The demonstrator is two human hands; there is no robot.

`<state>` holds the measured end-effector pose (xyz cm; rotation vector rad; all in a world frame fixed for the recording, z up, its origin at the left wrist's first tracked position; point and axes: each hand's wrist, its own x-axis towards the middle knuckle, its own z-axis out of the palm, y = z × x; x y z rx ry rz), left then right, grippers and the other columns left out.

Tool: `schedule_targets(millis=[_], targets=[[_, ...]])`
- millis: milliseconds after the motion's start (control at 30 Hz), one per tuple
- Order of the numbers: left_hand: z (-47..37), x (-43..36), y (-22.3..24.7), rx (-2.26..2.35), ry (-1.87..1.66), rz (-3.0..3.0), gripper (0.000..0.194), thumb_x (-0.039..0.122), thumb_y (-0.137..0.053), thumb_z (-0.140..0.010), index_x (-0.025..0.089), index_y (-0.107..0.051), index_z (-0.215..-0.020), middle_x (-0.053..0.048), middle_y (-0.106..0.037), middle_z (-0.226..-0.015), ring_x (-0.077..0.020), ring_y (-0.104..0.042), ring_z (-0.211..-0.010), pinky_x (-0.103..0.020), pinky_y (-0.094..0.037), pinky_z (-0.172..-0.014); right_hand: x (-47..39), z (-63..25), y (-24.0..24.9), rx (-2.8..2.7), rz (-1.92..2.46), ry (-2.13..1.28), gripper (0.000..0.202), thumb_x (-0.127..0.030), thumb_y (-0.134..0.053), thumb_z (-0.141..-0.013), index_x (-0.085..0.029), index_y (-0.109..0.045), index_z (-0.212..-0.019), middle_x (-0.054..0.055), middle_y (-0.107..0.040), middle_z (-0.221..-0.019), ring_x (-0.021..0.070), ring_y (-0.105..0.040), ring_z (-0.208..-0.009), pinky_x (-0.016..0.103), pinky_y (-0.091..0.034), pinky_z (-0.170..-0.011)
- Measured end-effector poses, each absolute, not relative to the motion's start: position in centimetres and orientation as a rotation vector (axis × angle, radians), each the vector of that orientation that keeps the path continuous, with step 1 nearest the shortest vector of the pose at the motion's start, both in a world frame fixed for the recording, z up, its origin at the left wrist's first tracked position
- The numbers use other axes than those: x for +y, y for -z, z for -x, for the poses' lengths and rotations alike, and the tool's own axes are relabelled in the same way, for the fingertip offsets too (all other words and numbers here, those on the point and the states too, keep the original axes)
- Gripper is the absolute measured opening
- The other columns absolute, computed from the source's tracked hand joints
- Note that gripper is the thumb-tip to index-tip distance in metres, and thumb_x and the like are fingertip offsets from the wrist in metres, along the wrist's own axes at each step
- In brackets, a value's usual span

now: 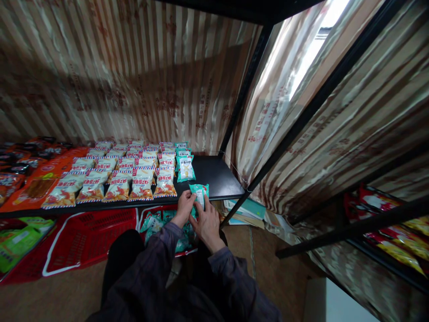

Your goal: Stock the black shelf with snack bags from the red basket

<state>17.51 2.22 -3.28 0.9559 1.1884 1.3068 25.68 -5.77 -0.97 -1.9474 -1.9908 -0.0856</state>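
Between my hands is a small teal snack bag (200, 189), held at the front edge of the black shelf (214, 172). My left hand (184, 208) grips its left side with the fingertips. On the right side and front of the same bag are the fingers of my right hand (208, 221), partly covering it. Just behind stands a short column of matching teal bags (185, 168), overlapping one another. To their left are rows of white-and-orange snack bags (165, 182). Below my hands, more teal bags (154, 223) lie in a red basket.
Orange bags (40, 179) fill the shelf's left end. A red basket (87, 237) with a white handle sits on the floor below. Black metal posts (268, 165) rise at the right. Books or papers (246, 208) lie under the shelf, and another shelf holds red-and-yellow bags (385, 219).
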Motion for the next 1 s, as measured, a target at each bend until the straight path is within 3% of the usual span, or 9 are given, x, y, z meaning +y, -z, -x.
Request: schedule_targets(millis=[200, 500, 800, 1000], targets=[[-17.0, 1.9, 3.2, 1.17, -1.302, -0.805, 0.025, 0.027, -0.071, -0.068, 0.013, -0.062, -0.087, -0.009, -0.07, -0.087, -0.0175, -0.066, -0.082, -0.027, -0.051, -0.072, -6.7, -25.0, 1.6, -2.003, 1.901, 0.127, 0.04, -0.039, -0.058, -0.079, -0.028, -0.057, -0.118, 0.01, -0.031, -0.148, 0.0313, -0.042, -0.119, 0.044, -0.036, -0.091], [-17.1, 1.7, 2.9, 1.11, -1.36, -0.674, 0.032, 0.02, -0.074, -0.058, 0.014, -0.059, -0.085, -0.005, -0.067, -0.075, -0.0157, -0.064, -0.068, -0.029, -0.05, -0.066, -7.0, -25.0, 2.2, -2.028, 1.877, 0.14, 0.042, -0.038, -0.06, -0.078, -0.028, -0.057, -0.118, 0.01, -0.031, -0.148, 0.0316, -0.041, -0.118, 0.042, -0.034, -0.09], [-16.8, 1.8, 3.3, 1.055, -1.376, -0.619, 0.031, 0.018, -0.072, -0.054, 0.015, -0.06, -0.083, -0.004, -0.067, -0.079, -0.0152, -0.063, -0.074, -0.028, -0.048, -0.072, -7.5, -24.8, 2.3, -2.023, 1.841, 0.143, 0.043, -0.036, -0.061, -0.078, -0.03, -0.055, -0.12, 0.008, -0.03, -0.149, 0.0325, -0.04, -0.119, 0.043, -0.035, -0.09], [-16.1, 1.5, 3.1, 1.066, -1.363, -0.59, 0.033, 0.021, -0.072, -0.053, 0.015, -0.06, -0.084, -0.003, -0.065, -0.072, -0.0144, -0.061, -0.067, -0.027, -0.046, -0.064, -7.6, -24.5, 2.3, -2.017, 1.795, 0.168, 0.039, -0.036, -0.061, -0.078, -0.029, -0.057, -0.117, 0.01, -0.033, -0.147, 0.0327, -0.041, -0.118, 0.044, -0.036, -0.09]])
